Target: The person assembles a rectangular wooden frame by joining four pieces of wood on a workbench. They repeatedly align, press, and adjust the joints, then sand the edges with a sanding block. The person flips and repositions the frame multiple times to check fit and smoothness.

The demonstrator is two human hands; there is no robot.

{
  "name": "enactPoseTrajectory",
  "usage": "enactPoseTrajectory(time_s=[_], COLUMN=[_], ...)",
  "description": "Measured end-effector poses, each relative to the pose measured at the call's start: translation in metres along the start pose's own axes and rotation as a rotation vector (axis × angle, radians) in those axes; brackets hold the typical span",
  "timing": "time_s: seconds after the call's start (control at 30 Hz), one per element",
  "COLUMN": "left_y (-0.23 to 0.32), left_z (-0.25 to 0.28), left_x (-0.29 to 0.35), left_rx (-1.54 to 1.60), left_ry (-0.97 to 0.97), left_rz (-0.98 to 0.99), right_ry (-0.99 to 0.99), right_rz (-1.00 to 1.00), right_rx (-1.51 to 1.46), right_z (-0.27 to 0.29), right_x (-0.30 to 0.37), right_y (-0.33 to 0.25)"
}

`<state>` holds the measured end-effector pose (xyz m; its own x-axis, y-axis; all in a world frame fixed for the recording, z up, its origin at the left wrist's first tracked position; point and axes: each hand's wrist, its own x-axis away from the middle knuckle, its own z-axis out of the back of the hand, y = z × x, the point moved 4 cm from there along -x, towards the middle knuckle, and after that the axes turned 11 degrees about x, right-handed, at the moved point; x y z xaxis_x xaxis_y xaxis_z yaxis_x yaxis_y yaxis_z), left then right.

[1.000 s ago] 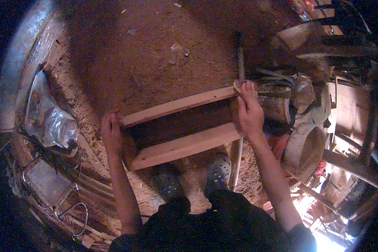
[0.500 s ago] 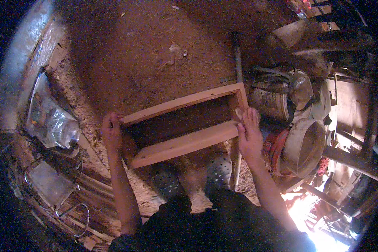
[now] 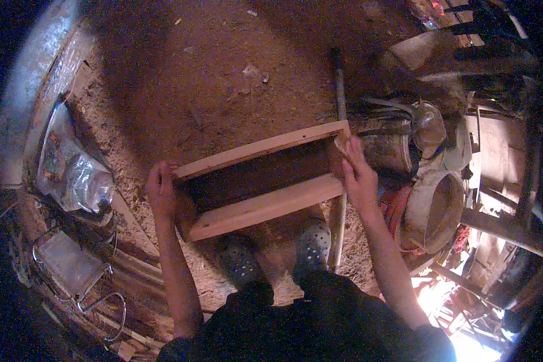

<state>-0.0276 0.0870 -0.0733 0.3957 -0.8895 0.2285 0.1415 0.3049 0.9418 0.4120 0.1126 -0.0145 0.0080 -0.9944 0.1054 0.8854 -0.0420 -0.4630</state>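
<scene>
A long, shallow wooden box frame (image 3: 268,202) is held level above my feet, slightly tilted up toward the right. Its long sides are pale bare wood, and the inside lies in dark shadow. My left hand (image 3: 161,192) grips the left end, fingers curled round the far corner. At the right end my right hand (image 3: 359,175) is closed, its fingertips pressing a small pale piece (image 3: 341,144) against the short end board near the far corner. That piece resembles folded sandpaper, but its kind is unclear.
A pole (image 3: 341,90) lies on the dirt floor beyond the box's right end and runs beneath it. To the right stand a metal bucket (image 3: 386,148) and a red-sided round container (image 3: 431,211). Clear plastic (image 3: 81,175) and a metal-framed chair (image 3: 72,262) are at left.
My right hand has slid away from me along the box's right end, carrying the small pale piece toward the far corner. My left hand and the box have hardly moved.
</scene>
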Motion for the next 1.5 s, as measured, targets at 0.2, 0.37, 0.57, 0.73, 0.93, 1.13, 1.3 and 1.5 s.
enactPoseTrajectory(time_s=[0.2,0.37,0.57,0.73,0.93,1.13,1.3,1.5], left_y=[-0.001,-0.007,-0.005,-0.008,-0.002,0.036,0.048,0.046], left_z=[0.002,0.004,0.005,0.004,0.004,0.000,0.001,0.009], left_x=[0.001,-0.003,-0.004,-0.004,0.001,0.016,0.045,0.064], left_rx=[-0.059,-0.127,-0.183,-0.205,-0.105,-0.243,-0.299,-0.324], left_ry=[0.033,0.035,0.007,0.047,0.032,0.244,0.277,0.136], left_rz=[-0.037,-0.051,-0.090,-0.007,-0.051,-0.365,-0.395,-0.348], right_ry=[-0.061,0.067,0.096,0.102,0.145,0.132,-0.131,-0.228], right_rz=[-0.122,-0.079,-0.004,0.053,0.108,0.160,0.269,0.778], right_rx=[0.041,0.087,0.073,0.095,0.071,0.217,0.211,0.054], right_z=[0.004,-0.001,-0.010,-0.014,-0.013,-0.017,-0.056,-0.112], right_x=[0.078,0.061,-0.039,-0.067,-0.057,-0.057,-0.044,-0.019], right_y=[0.011,0.003,-0.015,-0.022,-0.023,-0.046,-0.111,-0.221])
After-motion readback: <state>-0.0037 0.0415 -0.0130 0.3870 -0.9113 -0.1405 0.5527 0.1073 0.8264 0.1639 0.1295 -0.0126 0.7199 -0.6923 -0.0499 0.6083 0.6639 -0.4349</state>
